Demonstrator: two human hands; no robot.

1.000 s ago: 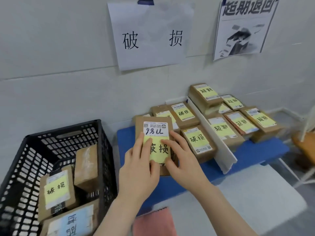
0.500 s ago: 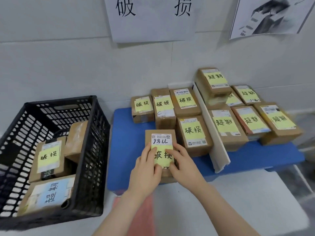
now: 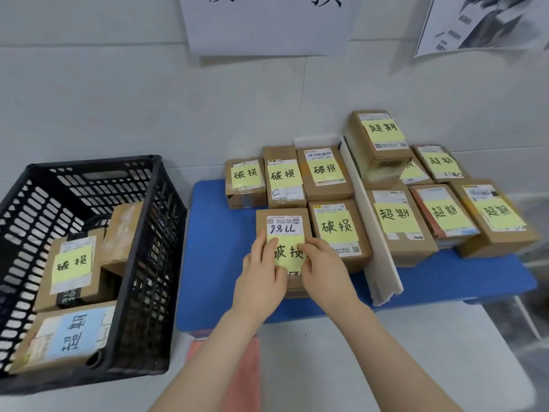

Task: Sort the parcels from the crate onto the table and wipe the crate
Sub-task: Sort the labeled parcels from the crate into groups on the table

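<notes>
On the blue mat (image 3: 214, 248), in the front row of the 破损 group, the parcel (image 3: 283, 226) now lies flat, just beside the neighbour parcel (image 3: 337, 230) on its right. One second ago it was held up in the air, its face tilted to the camera. So this parcel seems placed, while three more parcels (image 3: 71, 263) wait in the crate (image 3: 154, 233), and wiping is not near yet. Its long axis runs from the person toward the wall (image 3: 118, 99), and its yellow label (image 3: 286, 254) reads upright for the person. The left hand (image 3: 261, 275) and the right hand (image 3: 325, 272) rest on its near half, fingers laid nearly straight on the top face, not curled round it
</notes>
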